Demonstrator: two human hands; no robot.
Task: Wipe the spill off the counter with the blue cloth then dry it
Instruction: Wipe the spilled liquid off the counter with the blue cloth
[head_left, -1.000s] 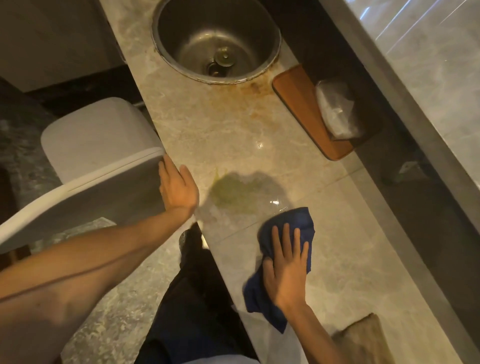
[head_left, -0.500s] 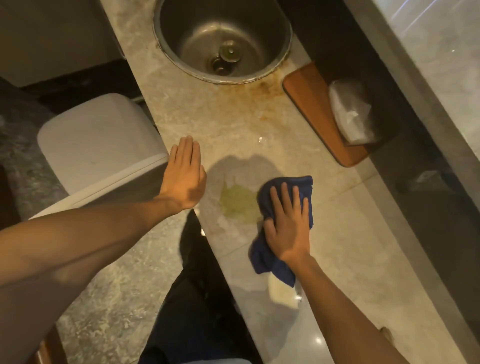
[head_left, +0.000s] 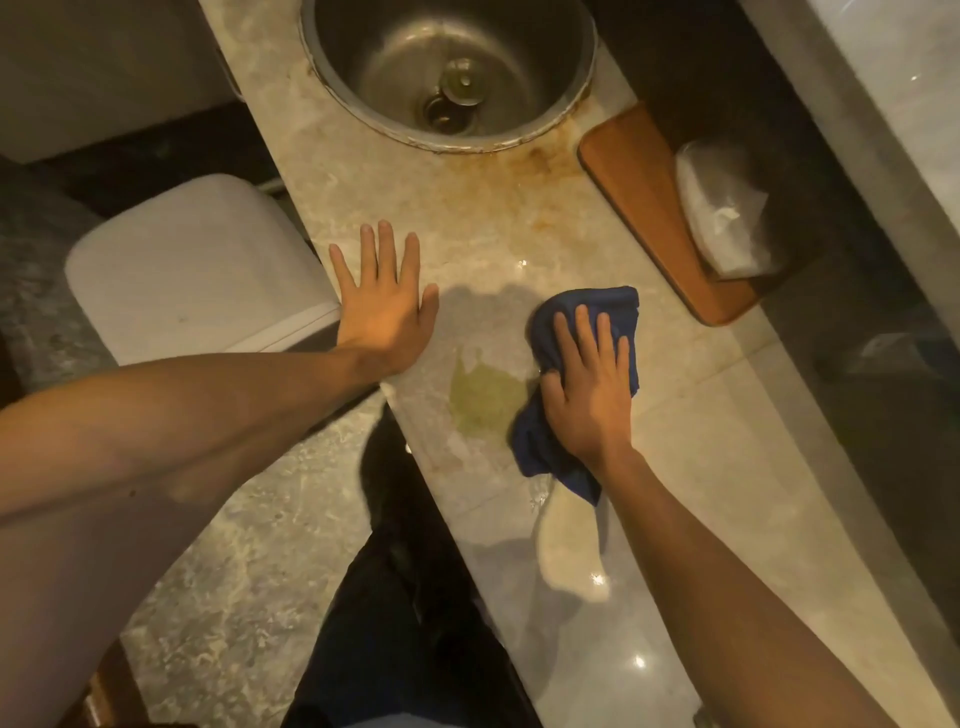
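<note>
Right hand (head_left: 589, 395) flat, fingers straight, on blue cloth (head_left: 597, 301) just beside the spill (head_left: 483, 400).

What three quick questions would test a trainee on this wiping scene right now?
1. True or false: the blue cloth already covers the whole greenish spill.
2. Which lies beyond the spill? A) sink B) kettle C) stove
3. Fill in: what presses the cloth down? The ____.
Key: 1 false, most of it lies bare beside the cloth; 2 A; 3 right hand.
</note>
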